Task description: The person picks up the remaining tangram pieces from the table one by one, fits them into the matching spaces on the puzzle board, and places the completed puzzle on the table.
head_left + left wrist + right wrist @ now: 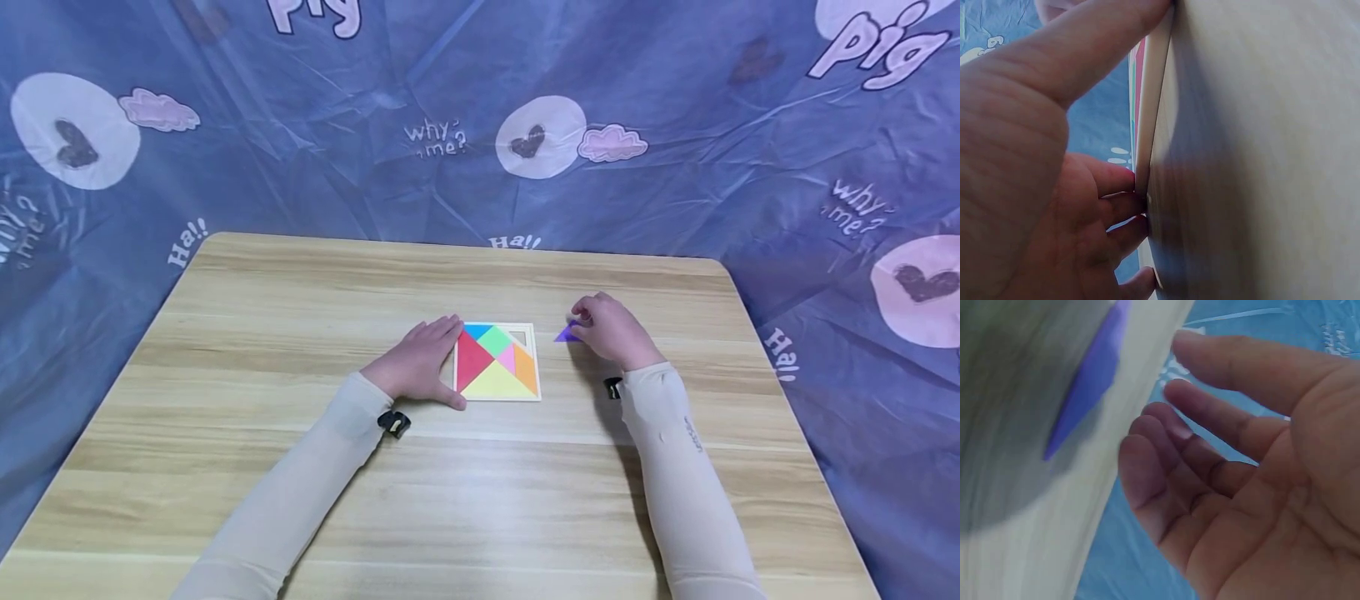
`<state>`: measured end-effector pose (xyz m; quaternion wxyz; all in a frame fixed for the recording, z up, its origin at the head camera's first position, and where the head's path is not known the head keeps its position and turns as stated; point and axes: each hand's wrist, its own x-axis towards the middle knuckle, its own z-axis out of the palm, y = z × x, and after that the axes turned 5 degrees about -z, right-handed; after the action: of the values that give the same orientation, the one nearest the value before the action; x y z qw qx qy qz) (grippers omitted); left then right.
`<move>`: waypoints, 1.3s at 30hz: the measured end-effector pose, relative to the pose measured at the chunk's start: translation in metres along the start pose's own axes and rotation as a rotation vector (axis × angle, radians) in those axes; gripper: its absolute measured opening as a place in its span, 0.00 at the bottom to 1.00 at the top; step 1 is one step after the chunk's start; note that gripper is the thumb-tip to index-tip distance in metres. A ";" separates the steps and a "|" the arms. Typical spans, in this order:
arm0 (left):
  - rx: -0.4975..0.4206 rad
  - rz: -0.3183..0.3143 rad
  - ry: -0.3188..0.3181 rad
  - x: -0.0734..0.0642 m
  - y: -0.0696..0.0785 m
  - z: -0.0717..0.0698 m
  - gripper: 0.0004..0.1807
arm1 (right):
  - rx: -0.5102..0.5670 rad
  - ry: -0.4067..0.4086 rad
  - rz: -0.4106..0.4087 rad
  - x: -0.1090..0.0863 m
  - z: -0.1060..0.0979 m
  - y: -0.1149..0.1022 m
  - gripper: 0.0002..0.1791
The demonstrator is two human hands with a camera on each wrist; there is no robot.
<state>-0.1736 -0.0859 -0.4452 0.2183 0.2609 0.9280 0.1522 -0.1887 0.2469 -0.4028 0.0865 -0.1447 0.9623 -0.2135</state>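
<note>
A square tangram board with a pale frame lies flat on the table. Red, yellow, blue, green, pink and orange pieces fill most of it, and a triangular gap shows at its upper right corner. Along the board's left side my left hand is spread, thumb at the near corner and fingertips at the far one; the left wrist view shows them against the frame's edge. Right of the board lies a purple triangle. My right hand hovers by it, loosely curved fingers apart from the triangle in the right wrist view.
The wood-grain table extends around the board on all sides. Behind its far edge hangs a blue printed cloth, which also drops past the left and right edges. Both wrists carry small black cameras.
</note>
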 end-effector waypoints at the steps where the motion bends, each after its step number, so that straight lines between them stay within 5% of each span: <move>1: 0.000 -0.001 0.000 0.000 0.000 0.000 0.74 | -0.017 -0.018 -0.008 0.000 0.001 0.002 0.18; 9: 0.009 -0.004 -0.005 -0.001 0.001 -0.001 0.74 | -0.091 -0.075 -0.054 0.001 0.009 0.009 0.19; 39: -0.002 0.011 -0.001 -0.001 -0.001 -0.004 0.73 | -0.046 -0.086 0.009 0.004 0.015 0.004 0.19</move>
<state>-0.1747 -0.0880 -0.4418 0.2182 0.2658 0.9263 0.1541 -0.1901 0.2436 -0.4182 0.1254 -0.1513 0.9629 -0.1847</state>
